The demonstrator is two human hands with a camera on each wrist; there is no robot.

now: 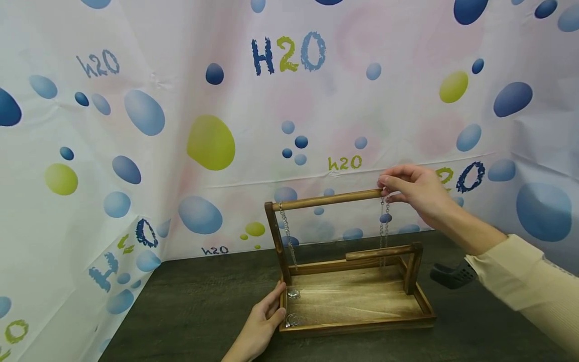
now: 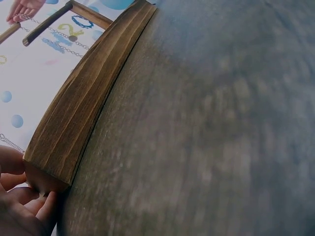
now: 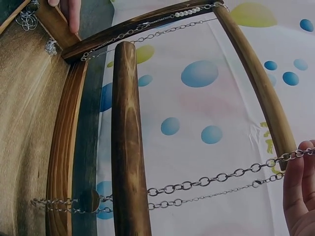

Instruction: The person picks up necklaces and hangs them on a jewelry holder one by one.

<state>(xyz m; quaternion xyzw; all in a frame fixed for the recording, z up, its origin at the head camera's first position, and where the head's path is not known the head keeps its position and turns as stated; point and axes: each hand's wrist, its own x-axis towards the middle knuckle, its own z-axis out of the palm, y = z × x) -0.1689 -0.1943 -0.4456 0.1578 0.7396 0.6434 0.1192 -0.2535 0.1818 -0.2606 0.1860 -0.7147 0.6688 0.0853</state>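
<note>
A wooden jewelry stand [image 1: 353, 294] has a tray base and two bars, one higher than the other. My left hand [image 1: 259, 322] grips the tray's left end; its fingers curl at the corner [image 2: 42, 182] in the left wrist view. At the free end of the upper bar [image 1: 330, 199], my right hand [image 1: 413, 188] pinches a silver chain necklace [image 3: 221, 178]. Both strands of this necklace hang down behind the lower bar [image 3: 129, 137], with a dark round pendant [image 1: 385, 218] partway along. Another chain necklace with pearls [image 3: 187, 13] hangs at the bar's left end.
Small silver jewelry pieces [image 1: 293, 294] and loose silver rings or hoops [image 1: 293, 320] lie at the tray's left side. A black object [image 1: 452, 275] sits on the dark table [image 1: 203, 296], right of the stand. A printed sheet [image 1: 253, 100] hangs behind.
</note>
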